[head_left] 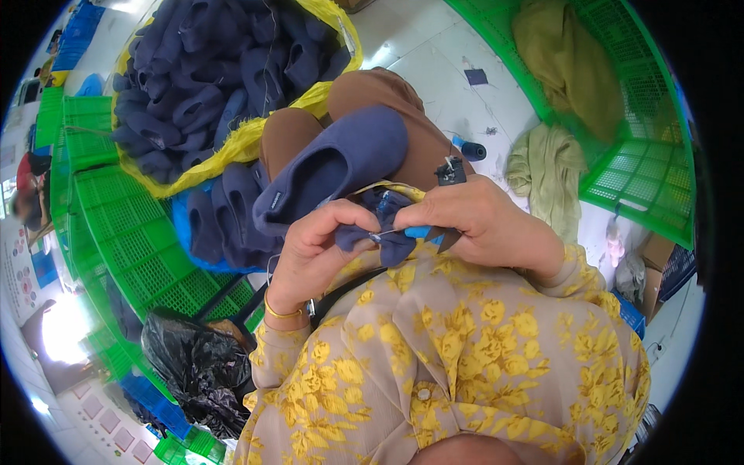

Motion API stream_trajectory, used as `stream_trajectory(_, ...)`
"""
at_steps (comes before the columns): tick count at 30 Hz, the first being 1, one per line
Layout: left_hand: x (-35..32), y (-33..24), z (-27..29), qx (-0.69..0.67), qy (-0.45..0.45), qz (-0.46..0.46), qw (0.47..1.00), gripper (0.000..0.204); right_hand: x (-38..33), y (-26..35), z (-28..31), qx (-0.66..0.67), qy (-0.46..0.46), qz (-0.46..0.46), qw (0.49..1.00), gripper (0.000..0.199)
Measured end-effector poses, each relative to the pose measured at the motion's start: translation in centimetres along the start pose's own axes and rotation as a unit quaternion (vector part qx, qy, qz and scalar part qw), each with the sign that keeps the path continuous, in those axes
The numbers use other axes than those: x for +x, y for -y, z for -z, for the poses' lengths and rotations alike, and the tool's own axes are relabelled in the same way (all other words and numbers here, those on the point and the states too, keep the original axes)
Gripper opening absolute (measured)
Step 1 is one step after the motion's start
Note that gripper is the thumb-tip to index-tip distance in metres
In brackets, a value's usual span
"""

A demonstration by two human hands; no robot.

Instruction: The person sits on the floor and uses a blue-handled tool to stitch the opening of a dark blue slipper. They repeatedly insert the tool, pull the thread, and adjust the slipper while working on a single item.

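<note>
Both grips have little room ahead, where a navy slipper (376,143) lies on the thighs (438,128); floor (438,50) opens rightward to a green crate (639,190). Left hand (314,244) pinches navy cloth (397,248); right hand (484,223) is closed around a blue-and-dark tool (418,232) at the cloth.

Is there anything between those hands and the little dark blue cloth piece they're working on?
Nothing visible blocks them. The left hand pinches the dark blue cloth piece, and the right hand is close at its side, holding a blue item. The larger blue slipper lies just beyond, not between.
</note>
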State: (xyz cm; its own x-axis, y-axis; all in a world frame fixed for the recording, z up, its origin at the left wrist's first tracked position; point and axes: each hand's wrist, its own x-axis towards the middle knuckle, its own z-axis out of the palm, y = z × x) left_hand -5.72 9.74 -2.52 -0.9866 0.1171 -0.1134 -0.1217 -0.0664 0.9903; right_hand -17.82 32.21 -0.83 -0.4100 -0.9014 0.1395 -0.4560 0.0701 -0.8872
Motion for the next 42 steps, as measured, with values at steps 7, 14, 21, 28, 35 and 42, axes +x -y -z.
stream_trajectory(7, -0.3, -0.1, -0.1, -0.047, 0.018, 0.045, 0.998, 0.014, -0.5, 0.3, -0.1, 0.015, 0.025, 0.009, 1.000, 0.051)
stream_trajectory(14, -0.5, -0.1, -0.3, -0.038, 0.017, 0.054, 0.998, 0.013, -0.7, 0.3, -0.1, 0.004, 0.029, 0.030, 0.999, 0.048)
stream_trajectory(21, -0.5, 0.4, -0.2, -0.014, 0.045, 0.011, 0.999, 0.012, -0.8, 0.4, -0.1, 0.016, 0.038, 0.026, 0.999, 0.048)
stream_trajectory(28, -0.4, 0.2, -0.3, -0.011, 0.052, 0.023, 0.998, 0.012, -1.0, 0.3, -0.3, -0.010, 0.031, 0.038, 0.999, 0.043)
stream_trajectory(35, -0.9, 0.2, -0.7, -0.032, 0.073, 0.091, 0.993, 0.015, -0.6, 0.6, 0.1, -0.022, 0.075, 0.042, 0.996, 0.041)
stream_trajectory(42, -1.8, 0.9, -1.4, -0.116, 0.048, 0.144, 0.982, 0.017, -1.2, 0.1, -1.0, 0.032, 0.079, 0.005, 0.996, 0.051)
